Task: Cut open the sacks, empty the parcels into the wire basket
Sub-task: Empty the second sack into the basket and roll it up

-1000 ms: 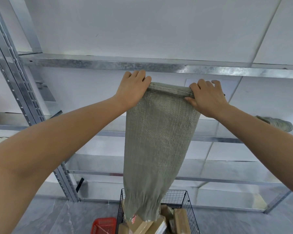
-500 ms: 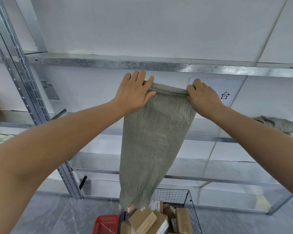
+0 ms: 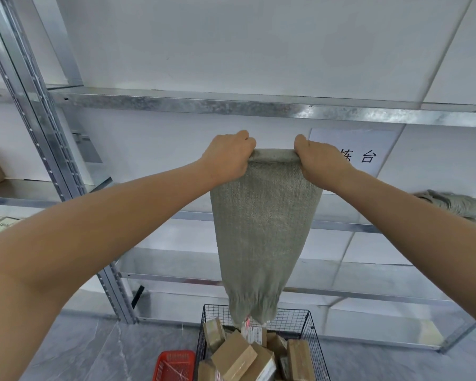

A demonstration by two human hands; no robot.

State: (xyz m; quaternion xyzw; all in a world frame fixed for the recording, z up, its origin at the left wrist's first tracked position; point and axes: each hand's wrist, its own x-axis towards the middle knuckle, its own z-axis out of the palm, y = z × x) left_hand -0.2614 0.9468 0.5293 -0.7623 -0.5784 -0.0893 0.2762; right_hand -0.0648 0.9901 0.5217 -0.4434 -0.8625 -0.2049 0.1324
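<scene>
Left grip (image 3: 228, 158) and right grip (image 3: 322, 163) both clench the top seam of the sack (image 3: 264, 229), straight above the wire basket (image 3: 312, 323). The sack hangs vertical, mouth down, just above the basket's parcels (image 3: 234, 356).

Grey-green sack (image 3: 264, 229), seemingly black wire basket (image 3: 291, 318)

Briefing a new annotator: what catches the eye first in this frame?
The grey-green woven sack hangs mouth-down in mid-frame, its top edge gripped by the left hand and the right hand. Directly below its mouth stands the black wire basket, piled with brown parcels. A red basket sits on the floor to the wire basket's left.
</scene>
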